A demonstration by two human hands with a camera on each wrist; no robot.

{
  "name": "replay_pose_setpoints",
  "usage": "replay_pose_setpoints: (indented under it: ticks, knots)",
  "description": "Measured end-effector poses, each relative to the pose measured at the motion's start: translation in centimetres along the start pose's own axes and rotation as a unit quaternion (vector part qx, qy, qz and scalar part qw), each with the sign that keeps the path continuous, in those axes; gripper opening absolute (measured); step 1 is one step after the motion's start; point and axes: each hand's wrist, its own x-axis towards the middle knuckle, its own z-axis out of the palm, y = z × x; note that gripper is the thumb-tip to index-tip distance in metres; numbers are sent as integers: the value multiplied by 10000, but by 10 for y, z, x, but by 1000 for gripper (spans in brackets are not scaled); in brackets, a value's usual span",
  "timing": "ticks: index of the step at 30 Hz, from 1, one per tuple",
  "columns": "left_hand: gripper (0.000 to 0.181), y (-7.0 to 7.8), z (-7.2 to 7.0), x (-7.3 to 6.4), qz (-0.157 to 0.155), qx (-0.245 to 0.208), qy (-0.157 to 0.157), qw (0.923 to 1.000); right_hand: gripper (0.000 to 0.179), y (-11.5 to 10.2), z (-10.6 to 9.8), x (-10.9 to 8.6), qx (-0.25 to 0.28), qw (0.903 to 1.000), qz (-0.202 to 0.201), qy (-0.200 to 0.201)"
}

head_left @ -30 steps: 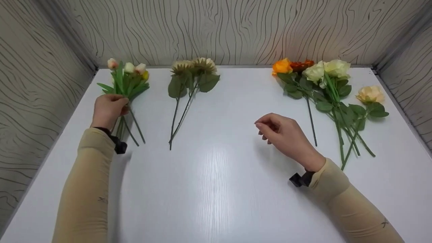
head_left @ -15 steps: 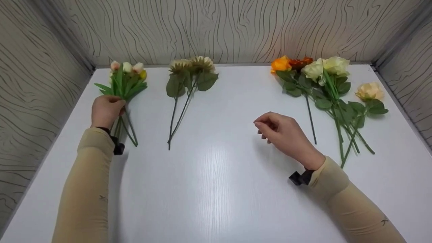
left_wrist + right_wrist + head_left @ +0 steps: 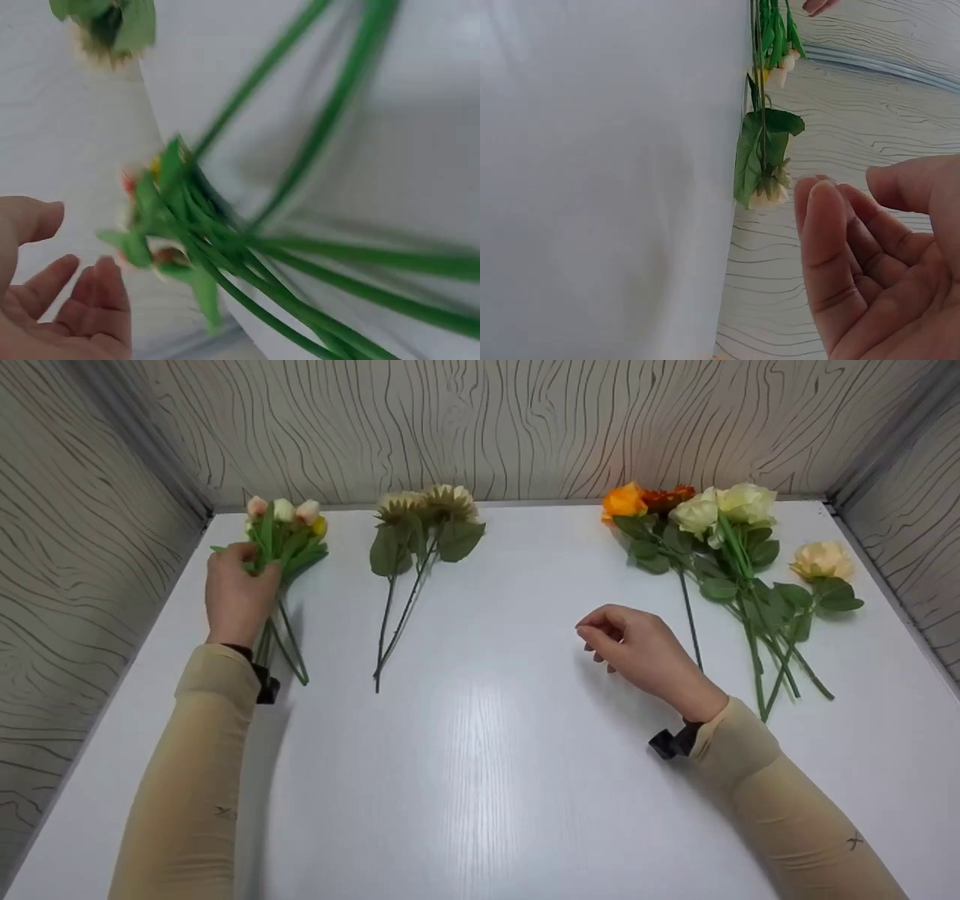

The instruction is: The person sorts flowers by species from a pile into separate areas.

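Observation:
At the far left of the table lies a bunch of tulips [image 3: 289, 547] with pink, white and yellow heads. My left hand [image 3: 240, 592] is over its leaves. In the left wrist view the left hand [image 3: 71, 300] has thumb and fingers spread apart, nothing between them, and the tulip stems [image 3: 300, 292] run beside it. My right hand [image 3: 645, 652] hovers over the table right of the middle, fingers loosely bent and holding nothing. The right wrist view shows the right hand [image 3: 885, 255] with a gap between thumb and fingers.
Two cream flowers [image 3: 427, 517] with dark stems lie at the back, left of centre. At the right is a pile with an orange rose [image 3: 626, 502], a dark red flower [image 3: 667, 499], pale yellow roses [image 3: 746, 506] and a peach rose [image 3: 823, 562]. Patterned walls [image 3: 480, 427] border the white table.
My left hand has let go of the tulip stems and its fingers have opened and moved slightly up. The tulips' loose stems have shifted slightly left. My right hand has drifted a little right.

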Motion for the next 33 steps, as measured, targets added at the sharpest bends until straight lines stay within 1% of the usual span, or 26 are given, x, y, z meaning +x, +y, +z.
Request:
replay_pose_setpoints:
  ticks: [2, 5, 7, 9, 11, 12, 15, 17, 19, 20, 22, 25, 27, 29, 31, 33]
  knots:
    - [51, 15, 9, -4, 366, 37, 2, 9993, 31, 6, -6, 4, -113, 9996, 259, -97]
    - [48, 42, 31, -18, 1035, 99, -188, 9944, 34, 15, -19, 8, -232, 9972, 697, -165]
    - [48, 63, 49, -33, 1505, 145, -380, 9878, 36, 22, -30, 9, -320, 9944, 990, -171]
    - [47, 83, 68, -49, 2001, 208, -568, 9779, 38, 29, -44, 9, -460, 9907, 1270, -185]
    - [46, 102, 88, -67, 2524, 237, -764, 9643, 40, 37, -59, 8, -655, 9865, 1495, -169]
    - [45, 111, 98, -77, 2794, 253, -860, 9560, 41, 41, -67, 7, -775, 9846, 1564, -116]
    - [45, 132, 127, -103, 3623, 255, -1114, 9250, 44, 54, -92, 1, -1041, 9798, 1700, 162]
    - [45, 145, 145, -118, 4075, 262, -1286, 9037, 44, 64, -108, -5, -1224, 9765, 1705, 493]
    - [46, 158, 162, -132, 4435, 315, -1462, 8837, 44, 73, -122, -14, -1363, 9726, 1711, 784]
    - [46, 165, 169, -138, 4563, 378, -1563, 8752, 45, 78, -128, -18, -1419, 9707, 1721, 893]
    - [46, 181, 180, -149, 4740, 536, -1778, 8607, 44, 86, -138, -24, -1501, 9671, 1775, 1031]
    - [48, 203, 193, -161, 4933, 715, -2057, 8422, 44, 95, -146, -31, -1519, 9641, 1918, 1037]
    - [49, 215, 200, -167, 5048, 783, -2150, 8323, 43, 99, -148, -32, -1563, 9630, 1964, 983]
    - [48, 223, 206, -171, 5200, 817, -2155, 8225, 43, 102, -147, -32, -1678, 9620, 1932, 952]
    - [48, 229, 212, -175, 5320, 867, -2122, 8151, 43, 103, -145, -31, -1759, 9614, 1911, 910]
    - [47, 233, 216, -177, 5399, 915, -2113, 8096, 41, 104, -144, -30, -1818, 9605, 1897, 912]
